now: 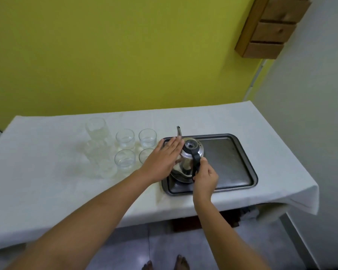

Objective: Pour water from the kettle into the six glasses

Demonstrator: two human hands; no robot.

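Kettle gripped, pour not begun

Head view: your right hand [204, 177] wraps the handle of the kettle [187, 162] on the tray [232, 162]; your left hand [164, 158], fingers flat, likely steadies it. Glasses [125, 151] stand left of the tray.

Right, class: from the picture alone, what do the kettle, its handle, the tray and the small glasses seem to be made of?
Kettle: polished metal, likely steel; it mirrors its surroundings.
Handle: matt black, probably plastic.
Tray: dull grey metal with a dark rim, no sharp reflections.
Small glasses: clear glass, or possibly plastic; the cloth shows through them.
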